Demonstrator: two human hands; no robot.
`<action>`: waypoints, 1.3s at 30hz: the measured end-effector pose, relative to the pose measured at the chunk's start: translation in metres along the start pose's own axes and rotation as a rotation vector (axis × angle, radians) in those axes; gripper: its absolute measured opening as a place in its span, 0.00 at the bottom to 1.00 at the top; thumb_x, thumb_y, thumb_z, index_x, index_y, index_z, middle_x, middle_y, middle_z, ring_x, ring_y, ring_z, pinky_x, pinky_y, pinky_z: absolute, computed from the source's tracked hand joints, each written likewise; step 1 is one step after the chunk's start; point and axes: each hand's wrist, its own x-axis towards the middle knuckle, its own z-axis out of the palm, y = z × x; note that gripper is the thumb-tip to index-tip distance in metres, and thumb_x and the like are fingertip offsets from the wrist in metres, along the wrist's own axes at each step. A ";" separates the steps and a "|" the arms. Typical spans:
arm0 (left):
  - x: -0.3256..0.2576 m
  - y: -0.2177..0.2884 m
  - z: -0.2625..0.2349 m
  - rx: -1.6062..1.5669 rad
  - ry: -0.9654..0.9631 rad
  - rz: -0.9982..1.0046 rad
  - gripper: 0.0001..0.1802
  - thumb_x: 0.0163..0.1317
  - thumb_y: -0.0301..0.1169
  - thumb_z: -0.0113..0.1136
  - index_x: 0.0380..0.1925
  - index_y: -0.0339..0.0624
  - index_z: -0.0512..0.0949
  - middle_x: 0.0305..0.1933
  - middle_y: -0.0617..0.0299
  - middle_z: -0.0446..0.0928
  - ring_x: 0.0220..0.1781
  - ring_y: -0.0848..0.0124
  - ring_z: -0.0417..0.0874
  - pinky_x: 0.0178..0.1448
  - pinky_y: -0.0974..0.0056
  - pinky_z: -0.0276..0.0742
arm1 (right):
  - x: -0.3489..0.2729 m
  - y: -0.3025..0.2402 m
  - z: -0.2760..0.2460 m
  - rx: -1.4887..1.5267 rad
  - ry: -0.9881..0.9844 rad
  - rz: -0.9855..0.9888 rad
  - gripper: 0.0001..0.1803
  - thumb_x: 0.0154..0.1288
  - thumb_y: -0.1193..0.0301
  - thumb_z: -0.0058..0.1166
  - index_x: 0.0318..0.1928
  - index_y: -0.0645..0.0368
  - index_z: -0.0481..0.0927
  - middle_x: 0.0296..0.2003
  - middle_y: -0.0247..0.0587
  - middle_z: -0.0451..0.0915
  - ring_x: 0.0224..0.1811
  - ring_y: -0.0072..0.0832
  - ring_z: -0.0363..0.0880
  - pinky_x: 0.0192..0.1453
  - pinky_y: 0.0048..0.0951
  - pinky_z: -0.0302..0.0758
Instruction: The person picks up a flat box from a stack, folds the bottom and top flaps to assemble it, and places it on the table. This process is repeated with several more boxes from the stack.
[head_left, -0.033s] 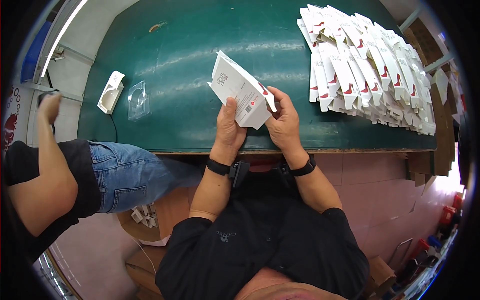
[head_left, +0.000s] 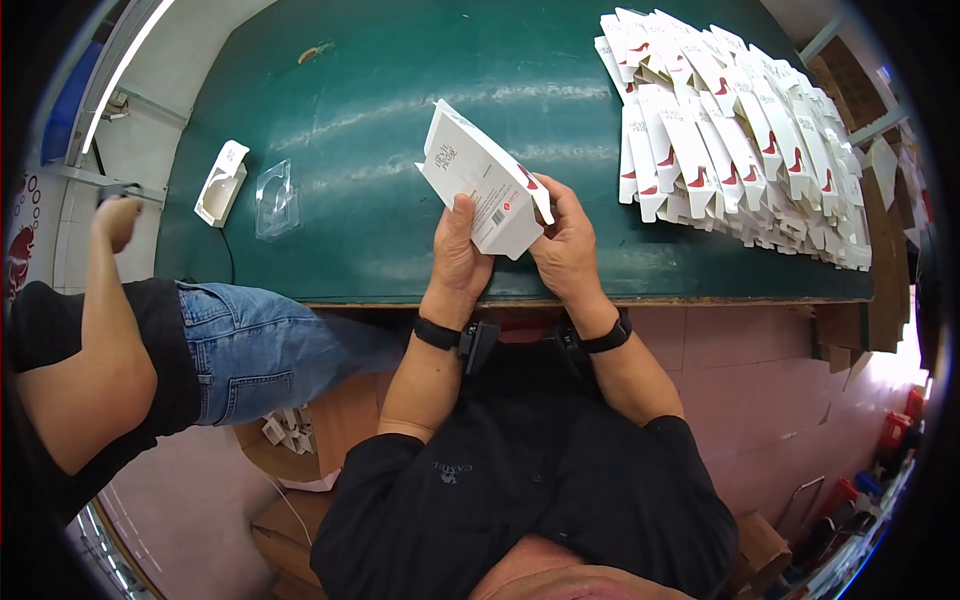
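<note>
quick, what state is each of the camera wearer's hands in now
Left hand: closed on the white carton, thumb on its printed face.
Right hand: holding the same carton's right side.

Table (head_left: 400, 60): before the person | carton (head_left: 478, 185): between left hand (head_left: 460, 250) and right hand (head_left: 568, 245), above the table, close to its near edge | pile of cartons (head_left: 735, 140): on the table, at right | small box (head_left: 222, 186): on the table, at left | blister tray (head_left: 276, 202): just right of this box | co-worker (head_left: 235, 350): left of the person
</note>
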 end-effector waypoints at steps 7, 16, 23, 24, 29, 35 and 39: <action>0.002 0.000 -0.003 0.039 -0.018 0.006 0.43 0.67 0.58 0.65 0.68 0.37 0.68 0.61 0.57 0.80 0.62 0.65 0.83 0.67 0.58 0.80 | 0.003 0.000 0.003 0.115 -0.126 0.161 0.30 0.64 0.78 0.69 0.65 0.61 0.74 0.54 0.39 0.82 0.54 0.25 0.82 0.56 0.28 0.82; 0.001 0.007 -0.001 0.053 -0.069 -0.046 0.45 0.64 0.61 0.66 0.67 0.36 0.68 0.59 0.56 0.81 0.61 0.65 0.84 0.66 0.57 0.81 | -0.017 -0.006 0.017 0.043 -0.128 0.118 0.32 0.60 0.77 0.72 0.64 0.62 0.73 0.54 0.39 0.82 0.53 0.27 0.83 0.57 0.30 0.81; 0.004 0.002 0.002 0.057 -0.019 0.053 0.46 0.62 0.62 0.67 0.66 0.36 0.69 0.60 0.57 0.80 0.61 0.66 0.83 0.66 0.58 0.81 | -0.015 0.010 0.011 0.035 -0.115 0.074 0.35 0.62 0.76 0.72 0.68 0.63 0.71 0.56 0.38 0.82 0.56 0.26 0.82 0.59 0.30 0.81; 0.004 0.001 0.004 0.056 -0.012 0.056 0.46 0.62 0.61 0.68 0.66 0.36 0.69 0.60 0.57 0.80 0.61 0.66 0.83 0.66 0.58 0.81 | -0.014 0.007 0.011 -0.030 -0.060 0.033 0.30 0.61 0.76 0.72 0.63 0.63 0.74 0.51 0.40 0.82 0.52 0.28 0.83 0.55 0.30 0.80; 0.002 0.004 0.006 -0.004 -0.040 0.052 0.42 0.62 0.56 0.71 0.66 0.38 0.69 0.59 0.59 0.80 0.60 0.68 0.83 0.62 0.61 0.82 | -0.007 -0.001 0.014 -0.293 0.038 -0.219 0.18 0.62 0.76 0.69 0.51 0.64 0.81 0.40 0.41 0.81 0.40 0.30 0.84 0.43 0.30 0.79; 0.001 0.006 0.001 0.015 -0.049 0.072 0.42 0.61 0.56 0.72 0.64 0.38 0.70 0.58 0.60 0.80 0.59 0.69 0.83 0.61 0.61 0.82 | -0.014 0.003 0.002 -0.287 -0.100 -0.189 0.20 0.70 0.81 0.59 0.61 0.66 0.78 0.49 0.39 0.85 0.50 0.25 0.84 0.56 0.27 0.80; 0.003 -0.001 -0.001 0.005 -0.023 0.072 0.43 0.60 0.58 0.72 0.63 0.38 0.70 0.57 0.60 0.80 0.58 0.68 0.83 0.62 0.60 0.82 | -0.016 0.006 -0.007 -0.181 -0.150 -0.171 0.11 0.70 0.80 0.57 0.51 0.63 0.84 0.38 0.40 0.83 0.39 0.30 0.84 0.43 0.30 0.79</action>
